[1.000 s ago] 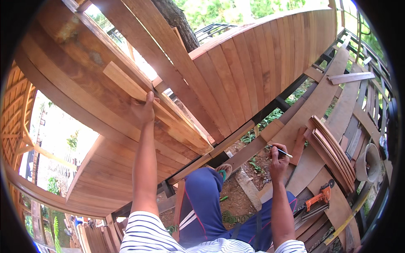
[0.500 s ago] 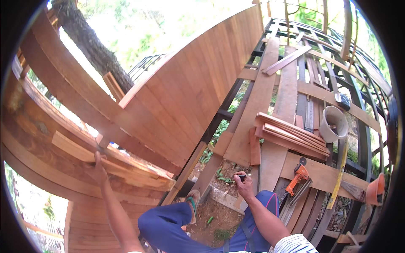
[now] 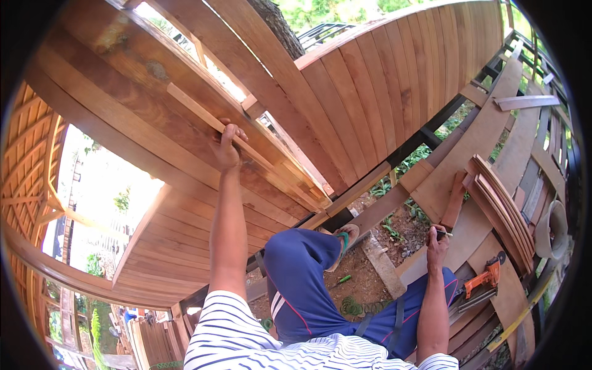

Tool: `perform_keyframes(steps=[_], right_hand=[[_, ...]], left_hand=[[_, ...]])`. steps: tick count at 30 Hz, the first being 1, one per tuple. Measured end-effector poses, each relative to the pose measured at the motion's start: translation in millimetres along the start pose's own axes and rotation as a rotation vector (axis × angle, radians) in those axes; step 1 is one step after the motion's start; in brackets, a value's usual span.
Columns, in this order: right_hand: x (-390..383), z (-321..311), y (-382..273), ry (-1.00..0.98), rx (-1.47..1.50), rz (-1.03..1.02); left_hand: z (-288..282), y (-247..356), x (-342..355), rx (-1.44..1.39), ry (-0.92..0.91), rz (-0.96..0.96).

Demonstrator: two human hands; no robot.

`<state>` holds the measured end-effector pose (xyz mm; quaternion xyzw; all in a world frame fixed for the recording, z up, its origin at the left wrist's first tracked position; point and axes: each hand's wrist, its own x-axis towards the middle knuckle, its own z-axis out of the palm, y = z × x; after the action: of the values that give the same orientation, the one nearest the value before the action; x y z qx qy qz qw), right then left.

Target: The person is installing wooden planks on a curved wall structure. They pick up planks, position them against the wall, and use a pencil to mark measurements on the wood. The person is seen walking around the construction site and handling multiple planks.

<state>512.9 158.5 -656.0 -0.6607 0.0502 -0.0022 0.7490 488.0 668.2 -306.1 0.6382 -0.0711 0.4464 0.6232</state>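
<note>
My left hand is closed around a narrow wooden strip, its thumb over the top edge. The strip lies slanting along the face of a planked wooden panel, and its lower end reaches down toward the frame beam near my foot. Low on the right, over my bent knee, my right hand is closed on a slim dark pen with a pale tip. The pen touches nothing but my fingers, and most of it is hidden by them.
A second planked panel rises ahead. To the right are stacked boards, an orange angle grinder, a pale bucket and a yellow level. Between the beams, a green-handled tool lies on bare soil.
My view has swung left, so everything sits farther right in the picture. My left hand keeps its grip on the strip, and my right hand still holds the pen.
</note>
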Motion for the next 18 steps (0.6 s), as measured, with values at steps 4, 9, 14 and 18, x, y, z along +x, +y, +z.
perform_keyframes(steps=[4,9,14,18], right_hand=[[5,-12,-3,0.003,-0.006,0.005],[11,-11,-6,0.006,0.008,-0.004],[13,-1,0,0.034,-0.047,-0.034],[20,2,4,0.053,-0.015,0.017]], left_hand=[[2,-2,-3,0.001,0.002,0.003],[11,-7,-1,0.004,0.011,-0.004],[12,-1,-3,0.005,0.046,-0.073],[38,13,-14,-0.004,-0.009,-0.033]])
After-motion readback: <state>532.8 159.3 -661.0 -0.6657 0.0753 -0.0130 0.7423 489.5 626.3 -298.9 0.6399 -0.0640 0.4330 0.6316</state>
